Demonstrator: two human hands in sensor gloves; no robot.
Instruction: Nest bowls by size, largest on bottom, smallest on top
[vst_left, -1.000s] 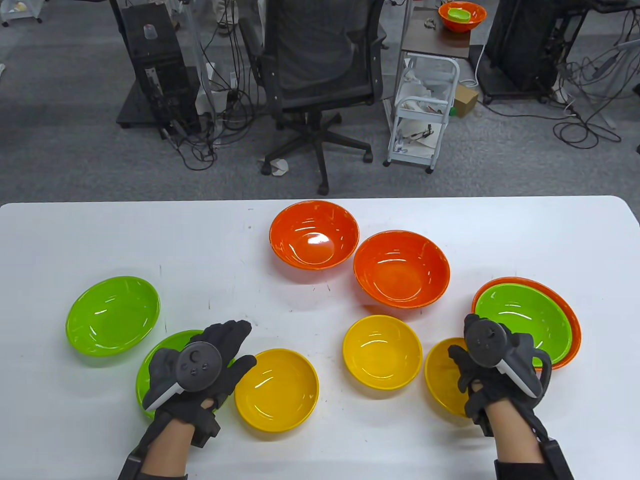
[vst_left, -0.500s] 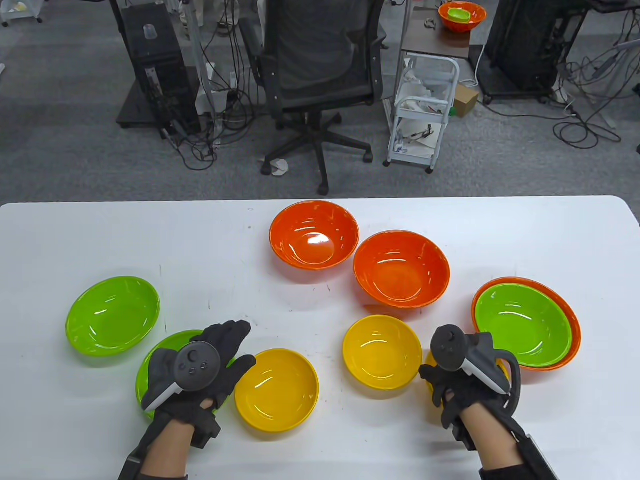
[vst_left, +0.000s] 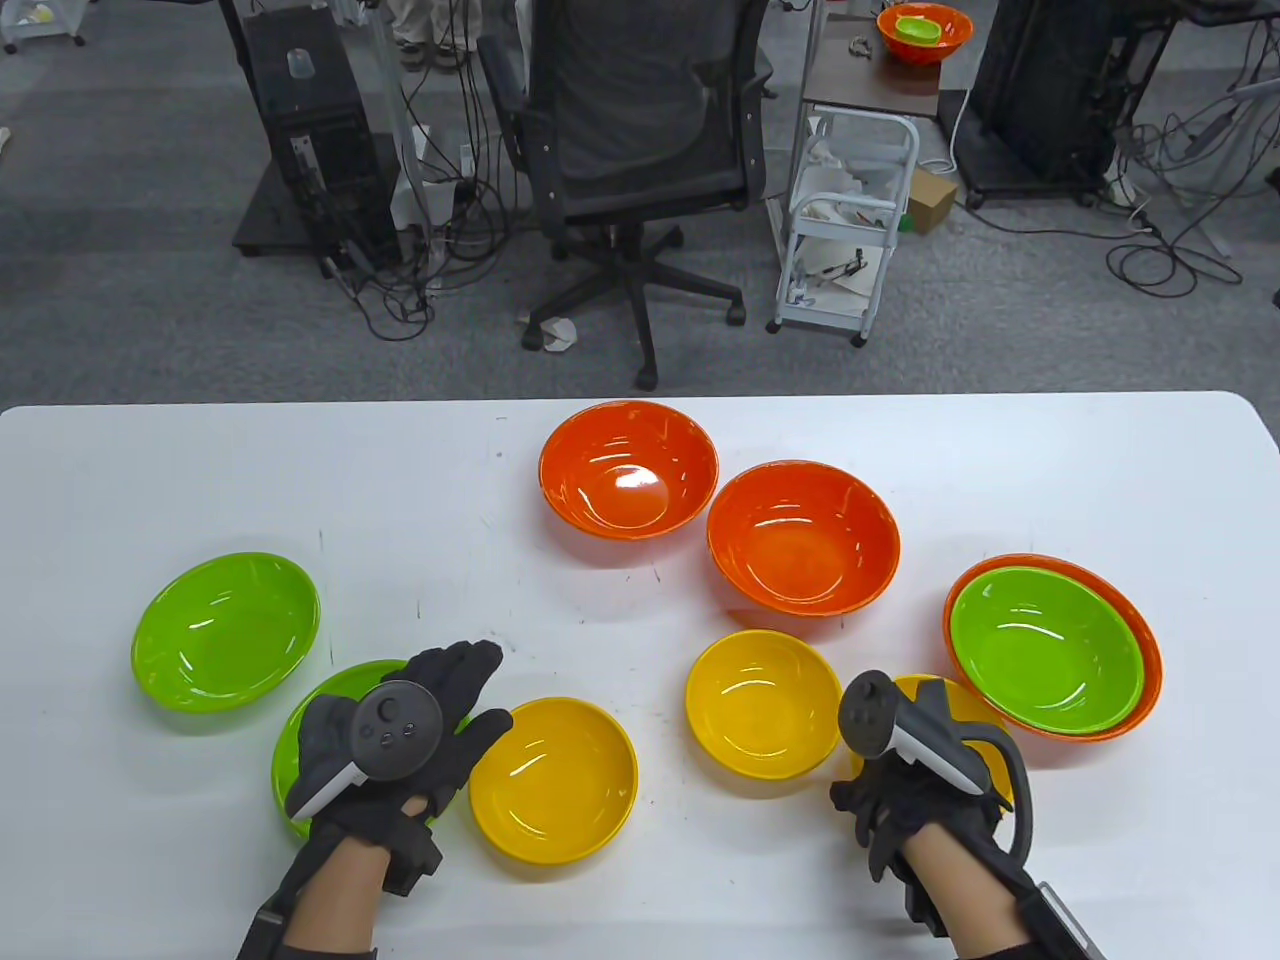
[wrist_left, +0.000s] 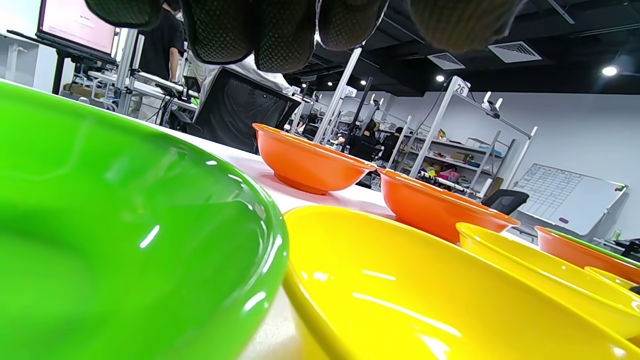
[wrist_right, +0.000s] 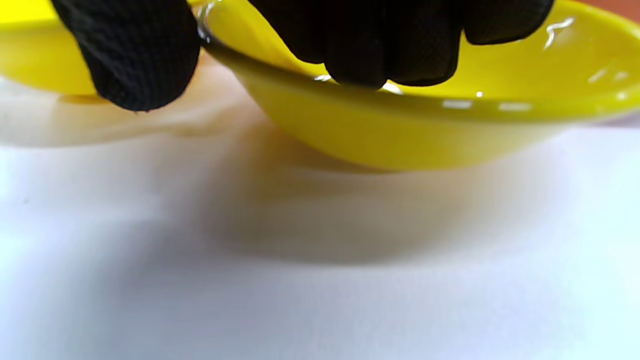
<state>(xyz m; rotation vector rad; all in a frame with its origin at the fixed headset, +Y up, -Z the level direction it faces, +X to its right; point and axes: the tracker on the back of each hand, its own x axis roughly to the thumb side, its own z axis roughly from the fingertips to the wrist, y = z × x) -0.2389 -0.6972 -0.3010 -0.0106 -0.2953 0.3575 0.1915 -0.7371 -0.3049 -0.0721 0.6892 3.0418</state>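
My right hand (vst_left: 880, 790) is over the near rim of a small yellow bowl (vst_left: 965, 700). In the right wrist view its fingers (wrist_right: 380, 45) curl over the rim into the bowl (wrist_right: 400, 130) and the thumb hangs beside the outer wall; a firm pinch cannot be told. My left hand (vst_left: 478, 690) hovers with fingers spread, empty, over a green bowl (vst_left: 320, 700). A yellow bowl (vst_left: 555, 780) lies right of that green bowl, and another yellow bowl (vst_left: 765, 705) in the middle. At the right, a green bowl (vst_left: 1045, 650) sits nested in a large orange bowl (vst_left: 1150, 690).
Two orange bowls (vst_left: 628, 484) (vst_left: 803, 537) stand at the back middle of the white table (vst_left: 150, 470). Another green bowl (vst_left: 227, 630) lies at the far left. An office chair and a cart stand beyond the table's far edge.
My right hand has moved left and toward me, from beside the nested green bowl to the near rim of the right yellow bowl. The left hand has not moved.
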